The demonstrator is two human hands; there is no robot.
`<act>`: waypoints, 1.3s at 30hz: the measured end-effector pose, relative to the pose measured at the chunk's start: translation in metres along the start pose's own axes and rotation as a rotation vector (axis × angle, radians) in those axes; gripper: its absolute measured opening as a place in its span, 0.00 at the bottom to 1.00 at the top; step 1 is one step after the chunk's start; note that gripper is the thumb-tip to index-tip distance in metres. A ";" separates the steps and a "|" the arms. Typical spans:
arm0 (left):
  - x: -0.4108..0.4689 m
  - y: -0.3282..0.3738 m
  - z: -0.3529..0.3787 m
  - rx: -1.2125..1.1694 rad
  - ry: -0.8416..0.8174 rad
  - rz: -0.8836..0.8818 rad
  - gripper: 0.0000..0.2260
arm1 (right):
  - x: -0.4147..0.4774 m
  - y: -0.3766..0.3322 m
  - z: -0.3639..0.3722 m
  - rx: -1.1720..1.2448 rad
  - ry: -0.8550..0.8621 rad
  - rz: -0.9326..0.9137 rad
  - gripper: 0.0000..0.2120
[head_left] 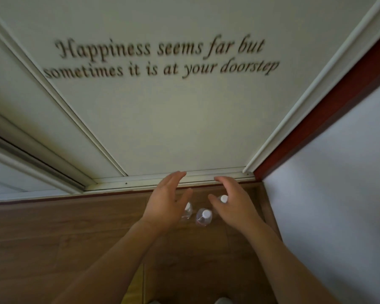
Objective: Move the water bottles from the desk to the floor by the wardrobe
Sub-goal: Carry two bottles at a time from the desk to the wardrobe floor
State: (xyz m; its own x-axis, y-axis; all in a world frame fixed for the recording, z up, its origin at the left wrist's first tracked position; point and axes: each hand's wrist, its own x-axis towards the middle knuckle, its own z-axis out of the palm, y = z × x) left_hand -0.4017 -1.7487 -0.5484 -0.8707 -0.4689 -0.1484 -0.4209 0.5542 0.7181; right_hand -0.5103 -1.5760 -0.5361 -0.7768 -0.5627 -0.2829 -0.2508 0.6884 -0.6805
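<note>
While both hands hang released above them, three water bottles (203,219) stand on the floor (75,227) at the wardrobe door (162,128).
Left hand (166,200) and right hand (234,205): fingers loosely spread, palms turned inward, grasping nothing. The bottles sit below and between the hands, long axes vertical, white caps toward the camera. Middle bottle (204,216) is in the gap, about equally near either hand. Left bottle (188,210) is half hidden by the left thumb. Right bottle (223,199) shows its cap by the right thumb and sits closest to the door's bottom rail (200,177). All three are close together, near the corner with the white wall (338,172). Judgement: they look set down; any regrasp means reaching straight down, with each outer bottle going to the hand on its own side. No surface is in view, so can't tell whether more remain.
</note>
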 end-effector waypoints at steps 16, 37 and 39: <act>-0.091 0.282 -0.276 0.516 -0.064 0.053 0.26 | -0.142 -0.255 -0.258 -0.469 0.108 -0.130 0.24; -0.175 0.376 -0.355 0.598 -0.029 0.396 0.24 | -0.322 -0.341 -0.341 -0.595 0.381 0.156 0.23; -0.183 0.378 -0.356 0.606 -0.062 0.461 0.24 | -0.345 -0.341 -0.332 -0.596 0.414 0.230 0.24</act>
State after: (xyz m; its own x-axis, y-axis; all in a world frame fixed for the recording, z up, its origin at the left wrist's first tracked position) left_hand -0.3110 -1.6985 -0.0078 -0.9973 -0.0692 0.0251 -0.0620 0.9733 0.2212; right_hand -0.3486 -1.4648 0.0178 -0.9710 -0.2383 -0.0167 -0.2346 0.9645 -0.1213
